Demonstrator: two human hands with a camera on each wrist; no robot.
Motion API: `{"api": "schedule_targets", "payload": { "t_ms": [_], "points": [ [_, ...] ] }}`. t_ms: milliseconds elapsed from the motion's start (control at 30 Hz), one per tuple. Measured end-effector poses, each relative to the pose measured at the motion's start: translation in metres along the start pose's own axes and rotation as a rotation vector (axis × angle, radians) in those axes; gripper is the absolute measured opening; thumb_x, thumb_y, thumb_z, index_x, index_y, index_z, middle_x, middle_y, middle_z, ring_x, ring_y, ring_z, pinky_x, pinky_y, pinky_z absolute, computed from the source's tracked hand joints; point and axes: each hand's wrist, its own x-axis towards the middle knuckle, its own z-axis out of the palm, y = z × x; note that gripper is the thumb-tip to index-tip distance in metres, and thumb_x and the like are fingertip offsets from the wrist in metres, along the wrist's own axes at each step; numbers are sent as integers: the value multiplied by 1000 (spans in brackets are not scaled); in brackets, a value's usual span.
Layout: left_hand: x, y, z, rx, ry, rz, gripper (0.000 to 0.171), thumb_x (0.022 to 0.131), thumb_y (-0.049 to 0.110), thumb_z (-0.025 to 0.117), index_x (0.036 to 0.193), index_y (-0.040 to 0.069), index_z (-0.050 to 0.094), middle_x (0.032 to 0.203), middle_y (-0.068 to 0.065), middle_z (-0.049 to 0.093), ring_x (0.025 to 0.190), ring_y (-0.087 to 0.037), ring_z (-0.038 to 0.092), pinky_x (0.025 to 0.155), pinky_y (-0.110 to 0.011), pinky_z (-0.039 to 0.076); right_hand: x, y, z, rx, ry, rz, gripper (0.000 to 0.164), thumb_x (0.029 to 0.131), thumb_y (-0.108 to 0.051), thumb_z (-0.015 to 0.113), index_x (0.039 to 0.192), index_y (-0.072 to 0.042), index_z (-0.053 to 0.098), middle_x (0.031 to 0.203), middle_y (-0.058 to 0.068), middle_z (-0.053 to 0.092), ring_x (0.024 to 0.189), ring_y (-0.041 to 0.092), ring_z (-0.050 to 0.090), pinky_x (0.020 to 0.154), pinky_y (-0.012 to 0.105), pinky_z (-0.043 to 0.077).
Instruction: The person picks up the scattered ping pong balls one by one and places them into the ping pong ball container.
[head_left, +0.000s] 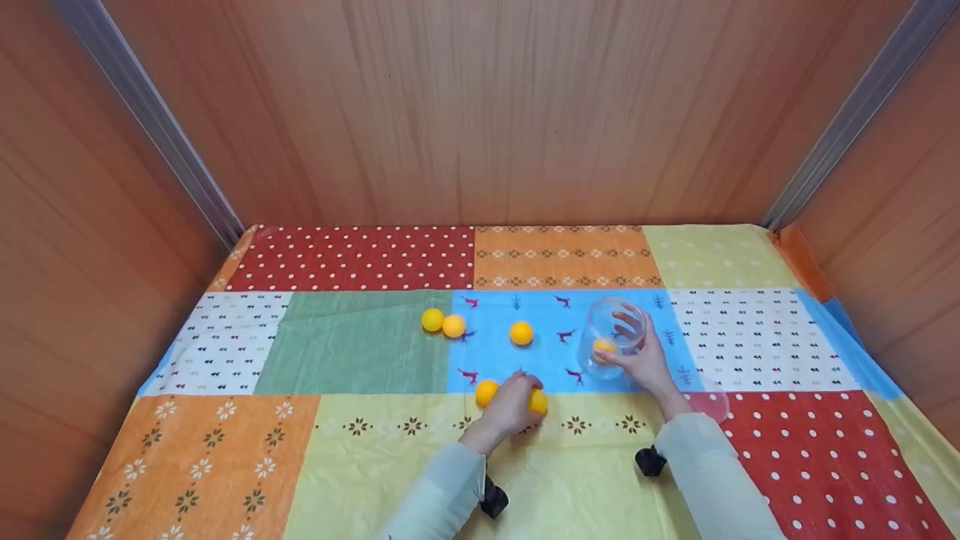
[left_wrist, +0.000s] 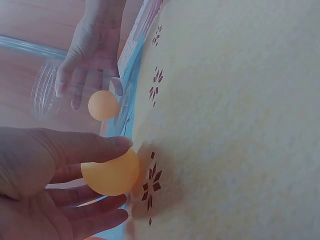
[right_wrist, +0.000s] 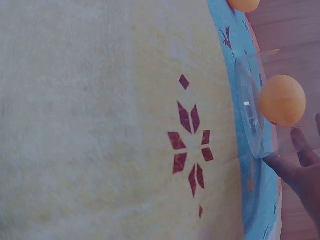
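Jar [head_left: 597, 322] holds one ball [head_left: 602, 347], well inside the cloth's edges [head_left: 559, 228].

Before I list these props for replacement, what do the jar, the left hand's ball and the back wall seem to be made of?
Jar: clear, glossy, probably plastic, though glass is possible; part of the right hand shows through.
Ball in the left hand: likely smooth, matte plastic, by its even orange and soft shading.
Back wall: wood or laminate, low sheen, by its streaked grain.
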Motion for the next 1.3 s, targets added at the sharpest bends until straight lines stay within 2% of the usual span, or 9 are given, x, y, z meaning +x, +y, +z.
{"api": "schedule_targets", "payload": {
  "t_ms": [233, 367, 533, 700, 800, 900, 1133, 1300],
  "points": [
    [3, 3, -2, -26, 9, -22, 37, 72, 6, 72, 106, -1, 59, 101, -11, 55, 89, -23, 50, 84, -34, 42, -1, -9, 1, 12, 1, 26, 85, 66, -2, 76, 134, -7, 26, 132, 24, 34, 121, 40, 30, 99, 52, 22],
    [5, 5, -3, -63, 19, -24, 38, 73, 5, 71, 108, -1, 58, 103, -11, 55, 91, -23, 50, 84, -35, 43, -1, -8, 2, 12, -3, 25, 86, 66, -1, 76, 135, -5, 24, 132, 25, 33, 121, 42, 30, 99, 53, 22],
    [10, 10, -4, -130, 48, -20, 39, 75, 5, 69, 111, -1, 56, 106, -11, 53, 93, -22, 50, 84, -35, 43, 0, -2, 2, -2, 6, 24, 86, 65, -4, 77, 134, -9, 26, 132, 22, 35, 121, 39, 32, 98, 52, 23],
    [16, 15, -5, -154, 100, -4, 40, 75, 5, 70, 112, 0, 56, 107, -9, 53, 96, -22, 50, 86, -33, 42, -1, -8, 6, 46, -4, 2, 87, 65, 8, 73, 135, -1, 22, 131, 30, 30, 119, 45, 29, 97, 55, 21],
    [20, 20, -6, -186, 117, -5, 41, 75, 5, 69, 113, 0, 56, 109, -8, 52, 98, -22, 49, 87, -33, 42, -2, -15, 9, 66, -3, -1, 87, 65, 10, 73, 134, 2, 22, 130, 32, 29, 119, 47, 28, 98, 56, 20],
    [24, 26, -9, -201, 143, 16, 41, 75, 6, 70, 113, 1, 56, 109, -7, 52, 97, -21, 50, 87, -32, 42, -4, -21, 10, 62, 0, 7, 86, 65, 9, 73, 134, 2, 22, 130, 32, 30, 119, 47, 28, 98, 55, 20],
    [34, 43, -19, -168, 236, 126, 43, 74, 10, 71, 113, 1, 56, 105, -7, 53, 88, -17, 52, 77, -21, 45, -5, -24, 9, 52, -4, 7, 84, 67, 9, 71, 133, 2, 21, 130, 32, 30, 118, 48, 28, 98, 57, 19],
    [39, 54, -23, -173, 260, 150, 42, 75, 10, 71, 113, 2, 56, 104, -6, 53, 87, -16, 52, 76, -18, 45, -5, -23, 10, 64, -1, 2, 83, 67, 10, 71, 133, 3, 21, 129, 30, 32, 118, 48, 28, 97, 57, 20]
  ]
}}
